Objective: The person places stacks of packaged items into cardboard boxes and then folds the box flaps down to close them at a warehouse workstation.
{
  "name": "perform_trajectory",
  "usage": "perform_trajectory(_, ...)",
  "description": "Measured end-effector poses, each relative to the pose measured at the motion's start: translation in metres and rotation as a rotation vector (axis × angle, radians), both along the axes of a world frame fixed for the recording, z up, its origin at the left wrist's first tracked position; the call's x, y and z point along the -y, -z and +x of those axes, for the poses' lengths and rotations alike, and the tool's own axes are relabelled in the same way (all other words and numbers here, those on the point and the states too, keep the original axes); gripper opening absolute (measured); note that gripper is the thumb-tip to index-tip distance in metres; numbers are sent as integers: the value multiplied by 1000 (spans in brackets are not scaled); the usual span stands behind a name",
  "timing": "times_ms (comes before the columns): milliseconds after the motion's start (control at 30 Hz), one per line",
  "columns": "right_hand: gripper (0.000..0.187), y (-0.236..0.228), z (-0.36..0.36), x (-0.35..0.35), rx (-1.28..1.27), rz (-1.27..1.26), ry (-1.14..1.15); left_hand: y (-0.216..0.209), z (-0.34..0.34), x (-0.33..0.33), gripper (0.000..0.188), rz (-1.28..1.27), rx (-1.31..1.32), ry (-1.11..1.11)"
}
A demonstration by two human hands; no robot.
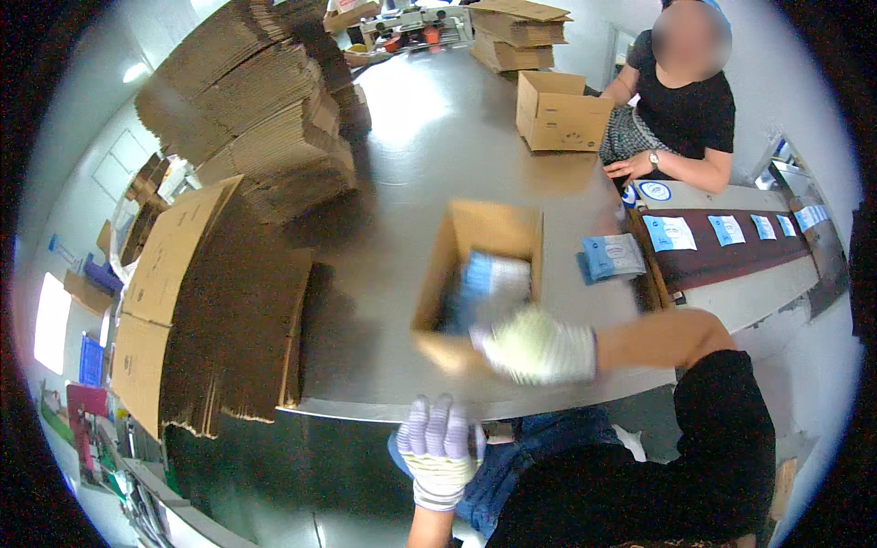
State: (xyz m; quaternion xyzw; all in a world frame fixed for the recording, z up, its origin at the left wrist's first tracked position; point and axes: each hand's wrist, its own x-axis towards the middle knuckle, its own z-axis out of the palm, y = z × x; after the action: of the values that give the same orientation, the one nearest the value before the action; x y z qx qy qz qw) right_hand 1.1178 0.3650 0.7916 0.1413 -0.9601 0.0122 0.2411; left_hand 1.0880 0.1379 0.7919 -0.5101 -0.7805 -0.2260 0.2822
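An open cardboard box stands on the metal table, with blue-and-white packets inside it. My right hand, in a striped knit glove, reaches over the box's near right edge. Its fingers are smeared by motion, so whether they grip a packet cannot be made out. Below the table's front edge is my left hand, gloved too, its fingers stretched out over my knee and no object visible in it. To the right of the box, another blue-and-white packet pile lies on the table by the conveyor.
A conveyor at the right carries several packets. Beyond it a co-worker sits beside another open box. Tall stacks of flattened cartons fill the left side, with more folded cartons nearer me. Further cartons lie at the back.
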Motion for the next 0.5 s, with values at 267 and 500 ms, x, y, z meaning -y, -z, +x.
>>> perform_trajectory(267, 51, -10, -183, -122, 119, 393, 455, -8, -12, 43, 43, -154, -129, -331)
perform_trajectory(500, 59, 121, -79, -1, 388, -131, -6, -70, -86, 128, 46, -177, -457, -737)
